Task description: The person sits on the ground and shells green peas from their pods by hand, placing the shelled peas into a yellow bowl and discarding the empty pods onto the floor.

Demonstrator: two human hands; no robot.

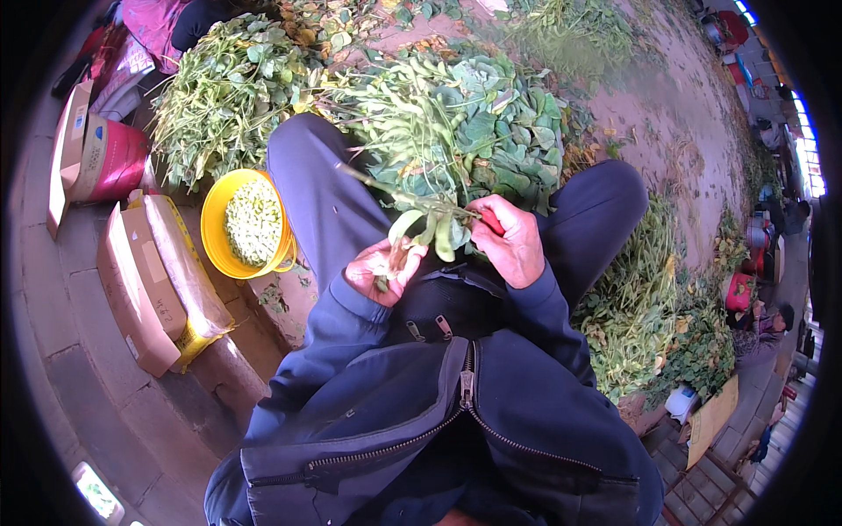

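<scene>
Before my lap, my right hand is closed around a small red object, perhaps a tool's handle; the rest of it is hidden. A cut-looking bean stem runs leftward from those fingers, with several plump green pods hanging from it. Palm up, my left hand has its fingers curled around a dry brownish leaf or husk just below the pods. A large heap of podded bean plants with broad leaves lies between my knees.
To my left stands a yellow bucket holding pale green beans. Cardboard boxes and a red-and-white tub are beyond it. More plants are piled at the left and right. Another person sits at upper left, another at far right.
</scene>
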